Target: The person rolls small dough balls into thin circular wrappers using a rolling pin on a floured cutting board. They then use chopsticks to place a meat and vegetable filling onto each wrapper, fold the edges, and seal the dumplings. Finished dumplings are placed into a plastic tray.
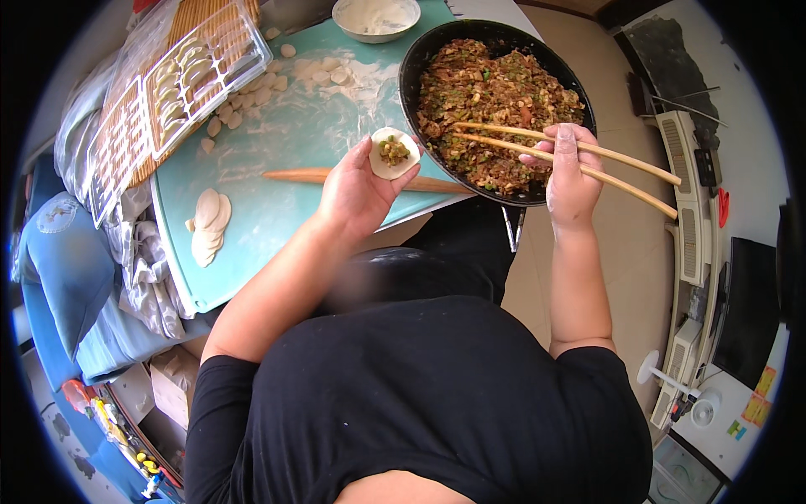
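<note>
A round dumpling wrapper [380,166] lies in my left hand [357,193], fingers curled up around its edge. On its middle sits a small heap of filling [393,152]. Over the black pan [409,88] at the right, my right hand [573,172] grips a pair of long wooden chopsticks [520,136], whose tips reach into the chopped meat-and-vegetable filling [504,92]. Behind my left hand a wooden rolling pin [294,175] rests on the floury teal mat [252,244]; its middle is hidden by the hand.
Flattened wrappers [210,225] overlap at the mat's left. Small dough pieces [231,113] are scattered farther back. A clear divided tray [201,71] with several shaped dumplings stands at the far left. A bowl of flour [375,18] is at the back, beside the pan.
</note>
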Available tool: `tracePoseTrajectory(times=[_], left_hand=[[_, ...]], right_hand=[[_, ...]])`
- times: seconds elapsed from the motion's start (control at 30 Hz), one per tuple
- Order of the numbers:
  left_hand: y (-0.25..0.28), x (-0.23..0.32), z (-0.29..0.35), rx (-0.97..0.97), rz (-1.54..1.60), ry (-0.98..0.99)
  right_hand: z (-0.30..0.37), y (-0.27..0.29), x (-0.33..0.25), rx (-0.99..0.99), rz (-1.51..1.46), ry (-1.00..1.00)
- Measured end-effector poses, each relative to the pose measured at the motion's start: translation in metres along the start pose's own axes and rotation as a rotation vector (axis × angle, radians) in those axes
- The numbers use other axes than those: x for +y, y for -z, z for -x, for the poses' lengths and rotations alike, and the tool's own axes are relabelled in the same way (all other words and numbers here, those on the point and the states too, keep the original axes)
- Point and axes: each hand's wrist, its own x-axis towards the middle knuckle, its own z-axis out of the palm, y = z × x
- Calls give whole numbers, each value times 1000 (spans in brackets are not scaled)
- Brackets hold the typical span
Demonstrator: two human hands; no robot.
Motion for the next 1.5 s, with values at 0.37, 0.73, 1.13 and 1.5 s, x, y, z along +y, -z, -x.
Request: tracePoseTrajectory(times=[0.37,0.73,1.13,1.5], left_hand=[[1,-1,2,5,-33,-10],[-4,-1,5,-9,-44,7],[-15,2,13,-94,-9,56],[-17,9,21,-166,17,56]], right_hand=[[-3,-15,34,-120,-8,8],[-12,8,8,218,-243,-149],[4,-2,-7,67,-465,-237],[1,1,-10,25,-474,-184]])
